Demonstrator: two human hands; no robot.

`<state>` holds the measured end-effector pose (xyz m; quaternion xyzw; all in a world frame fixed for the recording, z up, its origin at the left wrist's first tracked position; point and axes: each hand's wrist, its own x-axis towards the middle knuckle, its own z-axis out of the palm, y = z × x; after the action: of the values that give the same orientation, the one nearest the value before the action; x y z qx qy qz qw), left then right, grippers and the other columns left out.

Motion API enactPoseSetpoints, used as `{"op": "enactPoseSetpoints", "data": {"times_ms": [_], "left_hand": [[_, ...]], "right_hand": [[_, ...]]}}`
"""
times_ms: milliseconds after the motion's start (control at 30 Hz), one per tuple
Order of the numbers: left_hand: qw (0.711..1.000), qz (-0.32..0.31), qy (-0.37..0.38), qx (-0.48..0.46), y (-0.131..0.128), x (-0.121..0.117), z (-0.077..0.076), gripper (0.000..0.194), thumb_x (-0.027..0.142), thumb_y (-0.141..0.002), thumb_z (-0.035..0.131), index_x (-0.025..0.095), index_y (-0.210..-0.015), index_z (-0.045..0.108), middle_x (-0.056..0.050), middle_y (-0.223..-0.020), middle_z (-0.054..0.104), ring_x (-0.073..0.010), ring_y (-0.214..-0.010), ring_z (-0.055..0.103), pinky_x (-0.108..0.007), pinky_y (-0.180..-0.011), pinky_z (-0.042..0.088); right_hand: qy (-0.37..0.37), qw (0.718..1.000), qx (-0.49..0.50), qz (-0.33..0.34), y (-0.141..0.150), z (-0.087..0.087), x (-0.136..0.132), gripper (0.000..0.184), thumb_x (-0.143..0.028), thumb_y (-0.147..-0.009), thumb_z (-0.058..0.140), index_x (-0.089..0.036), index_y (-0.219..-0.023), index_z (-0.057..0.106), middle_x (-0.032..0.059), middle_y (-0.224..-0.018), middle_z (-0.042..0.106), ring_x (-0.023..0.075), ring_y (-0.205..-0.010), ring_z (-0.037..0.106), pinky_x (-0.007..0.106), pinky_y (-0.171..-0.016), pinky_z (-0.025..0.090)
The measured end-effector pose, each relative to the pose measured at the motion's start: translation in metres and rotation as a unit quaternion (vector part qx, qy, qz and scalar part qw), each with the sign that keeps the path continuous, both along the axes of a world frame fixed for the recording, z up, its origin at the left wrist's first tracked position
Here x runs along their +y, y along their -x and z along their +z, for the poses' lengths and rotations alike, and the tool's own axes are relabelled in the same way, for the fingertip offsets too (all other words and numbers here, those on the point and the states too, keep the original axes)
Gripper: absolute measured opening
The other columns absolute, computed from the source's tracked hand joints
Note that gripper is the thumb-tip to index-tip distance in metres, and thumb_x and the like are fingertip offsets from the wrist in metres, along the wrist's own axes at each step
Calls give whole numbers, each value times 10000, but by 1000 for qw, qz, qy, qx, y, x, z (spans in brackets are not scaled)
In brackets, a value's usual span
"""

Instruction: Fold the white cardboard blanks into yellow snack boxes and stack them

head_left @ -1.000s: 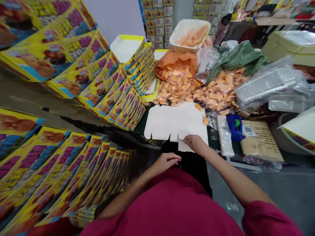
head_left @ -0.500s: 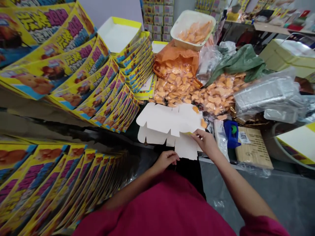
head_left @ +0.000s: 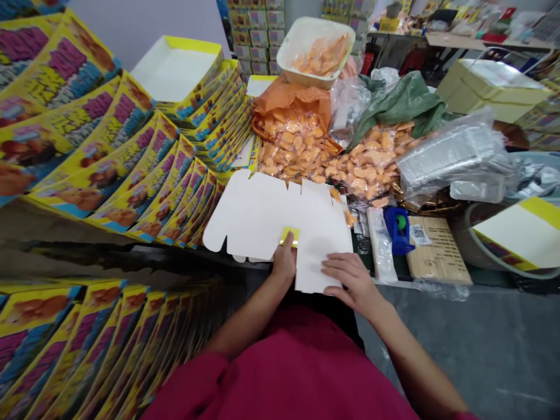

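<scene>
A flat white cardboard box blank point(head_left: 258, 216), cut with slots and rounded flaps, lies across the front edge of the table with its plain side up. My left hand point(head_left: 284, 262) is closed on its near edge. The thumb presses a small folded-over yellow flap point(head_left: 289, 235), and the other fingers are hidden under the board. My right hand point(head_left: 352, 280) rests on the right panel with its fingers stretched out flat, the thumb apart near the panel's lower corner. Small orange pieces point(head_left: 350, 219) lie by the blank's right edge.
Stacked printed yellow boxes point(head_left: 131, 175) crowd the left, with more below point(head_left: 87, 344). Behind the blank are heaped wrapped orange pieces point(head_left: 293, 146) and a white basin point(head_left: 284, 55). On the right are a blue tape dispenser point(head_left: 399, 233), bundled wooden sticks point(head_left: 437, 256) and clear plastic trays point(head_left: 450, 157).
The blank now lies flatter and nearer. My left hand has moved up onto its edge, thumb on the yellow flap. My right hand has let go of the flap and moved down onto the right panel.
</scene>
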<state>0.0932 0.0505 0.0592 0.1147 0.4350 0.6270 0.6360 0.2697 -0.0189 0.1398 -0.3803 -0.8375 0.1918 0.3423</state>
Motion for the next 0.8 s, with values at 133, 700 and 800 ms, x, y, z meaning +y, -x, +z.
{"op": "enactPoseSetpoints", "data": {"times_ms": [133,700,800], "left_hand": [[999,-26,-4,-32,16,0,8,353,364,-837,658,106,-1078,652,-132,-1038,726,-269,-1042,666,-371,-908,529],[993,-64,-2,-100,16,-15,49,343,391,-911,544,158,-1135,659,-90,-1084,726,-274,-1099,648,-378,-943,517],[991,-71,31,-110,23,-20,33,335,403,-908,545,163,-1107,669,-83,-1044,736,-277,-1089,653,-384,-930,526]], "right_hand": [[40,941,141,-304,-37,-36,-23,348,-423,-950,433,-239,-1191,605,109,-1168,662,263,-1129,600,485,-968,478],[207,884,331,-256,-31,-91,-20,522,-388,-780,655,-247,-1262,515,102,-1283,572,243,-1136,582,402,-970,477],[242,867,360,-245,-23,-101,-22,330,-411,-757,657,-238,-1024,568,48,-998,605,193,-858,605,315,-750,506]]}}
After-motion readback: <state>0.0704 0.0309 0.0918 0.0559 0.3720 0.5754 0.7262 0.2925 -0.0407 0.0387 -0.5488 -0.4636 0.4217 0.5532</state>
